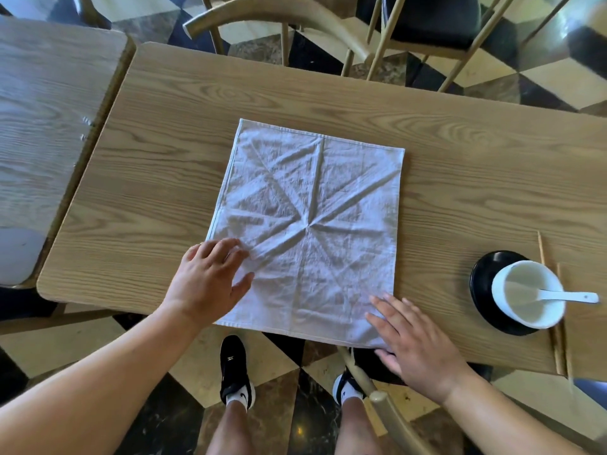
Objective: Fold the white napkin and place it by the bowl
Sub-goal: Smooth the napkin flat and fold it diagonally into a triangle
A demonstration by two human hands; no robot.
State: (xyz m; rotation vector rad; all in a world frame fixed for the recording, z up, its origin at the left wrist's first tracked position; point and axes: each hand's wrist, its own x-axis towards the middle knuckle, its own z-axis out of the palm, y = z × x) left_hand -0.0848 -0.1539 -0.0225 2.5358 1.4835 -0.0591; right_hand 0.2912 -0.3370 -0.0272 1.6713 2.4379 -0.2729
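The white napkin [312, 205] lies spread flat in the middle of the wooden table [170, 159], creased in a star of fold lines; its near edge hangs slightly over the table's front. My left hand [210, 280] rests flat on its near left corner, fingers apart. At the napkin's near right corner my right hand [414, 343] lies flat, fingers spread. The white bowl [527, 292] stands at the right on a black saucer [483, 284], with a white spoon [571, 295] in it.
A pair of wooden chopsticks [558, 336] lies just right of the saucer. A second table [42, 103] adjoins on the left. Chairs [279, 14] stand beyond the far edge, and another chair's back [377, 392] is near my right leg.
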